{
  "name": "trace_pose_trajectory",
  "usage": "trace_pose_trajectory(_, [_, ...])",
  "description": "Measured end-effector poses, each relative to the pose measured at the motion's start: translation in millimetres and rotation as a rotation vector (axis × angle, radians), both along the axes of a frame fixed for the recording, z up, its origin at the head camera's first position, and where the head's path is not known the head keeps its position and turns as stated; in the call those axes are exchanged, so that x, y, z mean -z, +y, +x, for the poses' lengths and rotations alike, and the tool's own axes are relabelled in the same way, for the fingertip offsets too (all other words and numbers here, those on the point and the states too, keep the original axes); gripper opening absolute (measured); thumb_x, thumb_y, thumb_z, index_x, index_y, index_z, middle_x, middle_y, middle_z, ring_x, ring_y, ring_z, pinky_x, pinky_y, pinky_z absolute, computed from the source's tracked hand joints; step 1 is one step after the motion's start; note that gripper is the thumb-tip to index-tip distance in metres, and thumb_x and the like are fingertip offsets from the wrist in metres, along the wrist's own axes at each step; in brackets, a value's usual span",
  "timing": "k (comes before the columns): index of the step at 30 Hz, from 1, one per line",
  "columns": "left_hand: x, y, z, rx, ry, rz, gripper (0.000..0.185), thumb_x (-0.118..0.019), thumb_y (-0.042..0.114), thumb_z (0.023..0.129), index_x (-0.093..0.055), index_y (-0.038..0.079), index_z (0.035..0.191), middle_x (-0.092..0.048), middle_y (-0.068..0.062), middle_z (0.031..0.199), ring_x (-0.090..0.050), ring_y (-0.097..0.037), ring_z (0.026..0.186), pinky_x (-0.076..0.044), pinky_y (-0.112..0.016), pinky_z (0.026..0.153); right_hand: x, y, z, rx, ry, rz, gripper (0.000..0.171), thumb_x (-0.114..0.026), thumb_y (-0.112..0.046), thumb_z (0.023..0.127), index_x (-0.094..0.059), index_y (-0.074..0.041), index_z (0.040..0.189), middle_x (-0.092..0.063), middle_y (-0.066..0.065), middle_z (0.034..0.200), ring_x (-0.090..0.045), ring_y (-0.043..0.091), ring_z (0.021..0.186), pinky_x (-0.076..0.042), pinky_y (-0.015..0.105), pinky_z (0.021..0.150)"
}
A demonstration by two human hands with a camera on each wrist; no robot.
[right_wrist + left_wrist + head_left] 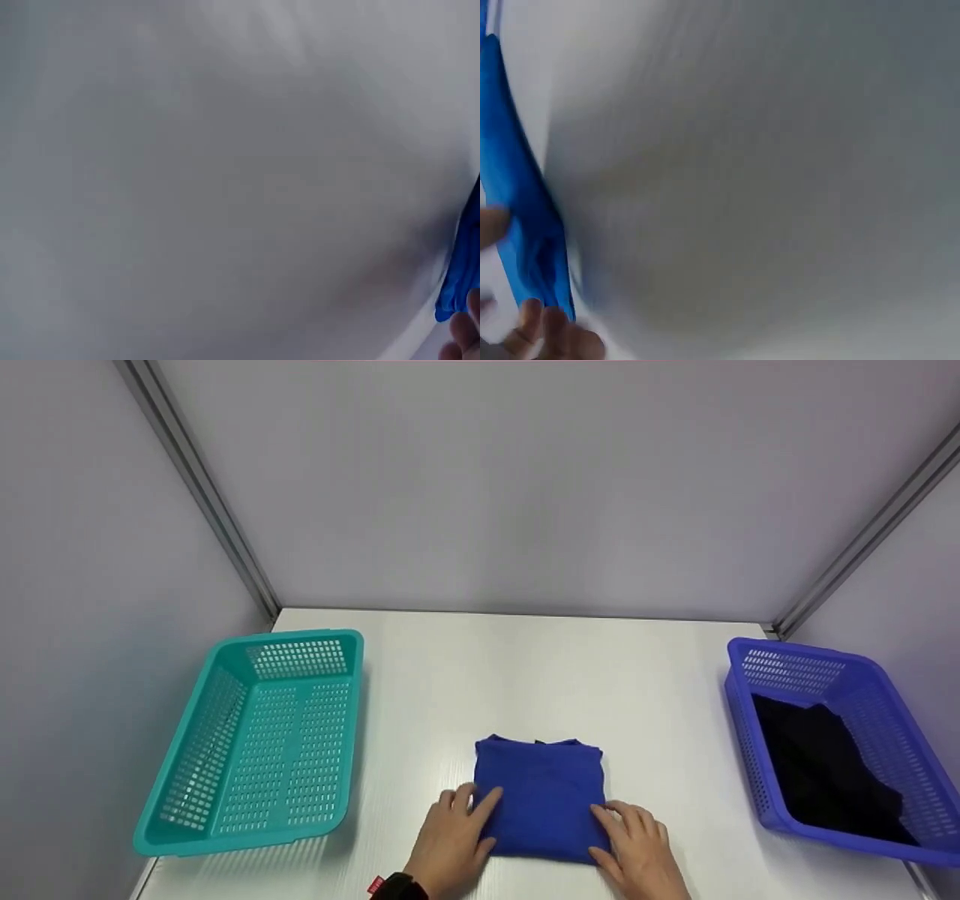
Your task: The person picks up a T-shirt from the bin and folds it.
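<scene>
A folded blue shirt (541,795) lies on the white table (562,675) near its front edge. My left hand (474,804) holds the shirt's left side, thumb on top of the cloth and fingers along the edge. My right hand (611,829) holds the near right corner with curled fingers. The blurred left wrist view shows the blue shirt (514,187) running between the thumb and fingers of my left hand (544,330). Only a strip of the shirt (459,285) and the tips of my right hand (466,337) show in the right wrist view.
A teal perforated basket (285,636) stands at the left with nothing in it. At the right, a blue perforated basket (795,649) holds a dark garment (817,765). Grey walls close in the table on three sides.
</scene>
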State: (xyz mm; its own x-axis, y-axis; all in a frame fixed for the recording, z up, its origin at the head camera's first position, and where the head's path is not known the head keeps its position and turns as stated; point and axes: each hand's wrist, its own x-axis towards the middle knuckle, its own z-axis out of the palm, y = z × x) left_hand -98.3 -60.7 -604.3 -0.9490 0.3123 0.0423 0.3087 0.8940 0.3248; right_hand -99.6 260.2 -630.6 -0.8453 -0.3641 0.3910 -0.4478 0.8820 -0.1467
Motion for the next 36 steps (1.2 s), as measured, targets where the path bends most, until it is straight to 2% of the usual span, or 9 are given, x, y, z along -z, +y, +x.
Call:
trace_pose_trajectory(2, [-0.1,-3,-3.0,0.087,-0.008,-0.086,0.067,-0.064,0.045,0.102,-0.041,0.027,0.163,-0.041,-0.005,0.164,-0.043,-0.036,0.146,-0.042,-0.055,0.114,-1.8,4,-2.0,-0.062,-0.047,0.043,0.061,-0.082,-0.037,0.090,-0.065,-0.011,0.142,-0.060,0.011,0.144,-0.055,0.037,0.130,-0.047,0.057,0.097])
trace_pose_trajectory(4, [-0.1,-6,-5.2,0.129,-0.043,-0.140,0.069,-0.059,0.051,0.103,-0.038,0.029,0.165,-0.030,0.001,0.173,-0.028,-0.041,0.157,-0.031,-0.063,0.122,-3.1,7,-4.0,-0.090,-0.125,0.064,0.061,-0.075,-0.041,0.096,-0.062,-0.011,0.147,-0.055,0.011,0.154,-0.049,0.039,0.141,-0.043,0.064,0.105])
trace_pose_trajectory(7, [0.4,-10,-7.5,0.120,-0.091,-0.158,0.072,-0.057,0.057,0.102,-0.037,0.029,0.165,-0.028,0.006,0.174,-0.023,-0.045,0.160,-0.025,-0.068,0.123,-5.4,9,-7.6,-0.092,-0.257,0.050,0.062,-0.066,-0.048,0.101,-0.059,-0.012,0.150,-0.051,0.009,0.160,-0.042,0.042,0.149,-0.034,0.072,0.111])
trace_pose_trajectory(10, [0.7,-12,-12.3,0.099,-0.079,-0.163,0.075,-0.058,0.060,0.100,-0.038,0.028,0.165,-0.030,0.006,0.173,-0.024,-0.046,0.159,-0.025,-0.069,0.123,-7.8,10,-14.7,-0.081,-0.346,0.033,0.066,-0.063,-0.053,0.101,-0.057,-0.012,0.152,-0.049,0.008,0.163,-0.037,0.046,0.153,-0.027,0.076,0.115])
trace_pose_trajectory(16, [-2.6,-13,-33.7,0.073,0.011,-0.185,0.074,-0.061,0.058,0.098,-0.044,0.024,0.162,-0.037,0.003,0.170,-0.031,-0.046,0.156,-0.028,-0.068,0.121,-11.2,5,-38.9,-0.057,-0.378,0.049,0.067,-0.064,-0.053,0.100,-0.055,-0.014,0.154,-0.047,0.009,0.164,-0.034,0.045,0.155,-0.020,0.077,0.118])
trace_pose_trajectory(21, [0.0,-13,-52.7,0.051,0.040,-0.187,0.074,-0.065,0.056,0.097,-0.047,0.022,0.160,-0.042,0.000,0.168,-0.035,-0.047,0.154,-0.030,-0.069,0.120,-12.4,1,-61.3,-0.051,-0.404,0.042,0.066,-0.065,-0.049,0.100,-0.053,-0.013,0.155,-0.044,0.009,0.166,-0.031,0.045,0.156,-0.017,0.077,0.120])
trace_pose_trajectory(30, [-1.2,-14,-59.3,0.052,0.025,-0.179,0.075,-0.067,0.053,0.096,-0.048,0.019,0.160,-0.043,-0.003,0.168,-0.038,-0.049,0.151,-0.032,-0.069,0.119,-12.5,0,-72.7,-0.071,-0.460,0.018,0.066,-0.064,-0.047,0.102,-0.050,-0.012,0.157,-0.040,0.010,0.168,-0.029,0.046,0.157,-0.017,0.076,0.121])
trace_pose_trajectory(33, [-10.8,-17,-60.1,0.074,0.006,-0.199,0.074,-0.067,0.054,0.096,-0.049,0.018,0.159,-0.044,-0.006,0.167,-0.038,-0.048,0.151,-0.032,-0.068,0.119,-18.7,4,-76.2,-0.074,-0.488,0.012,0.067,-0.064,-0.048,0.103,-0.049,-0.011,0.158,-0.038,0.012,0.169,-0.027,0.046,0.158,-0.016,0.076,0.121])
trace_pose_trajectory(36, [-29.0,-28,-64.7,0.094,0.001,-0.199,0.072,-0.067,0.053,0.097,-0.051,0.016,0.157,-0.046,-0.009,0.165,-0.039,-0.048,0.151,-0.034,-0.067,0.119,-32.4,12,-84.0,-0.061,-0.483,0.021,0.067,-0.064,-0.047,0.103,-0.050,-0.010,0.157,-0.039,0.015,0.168,-0.028,0.048,0.157,-0.018,0.077,0.120])
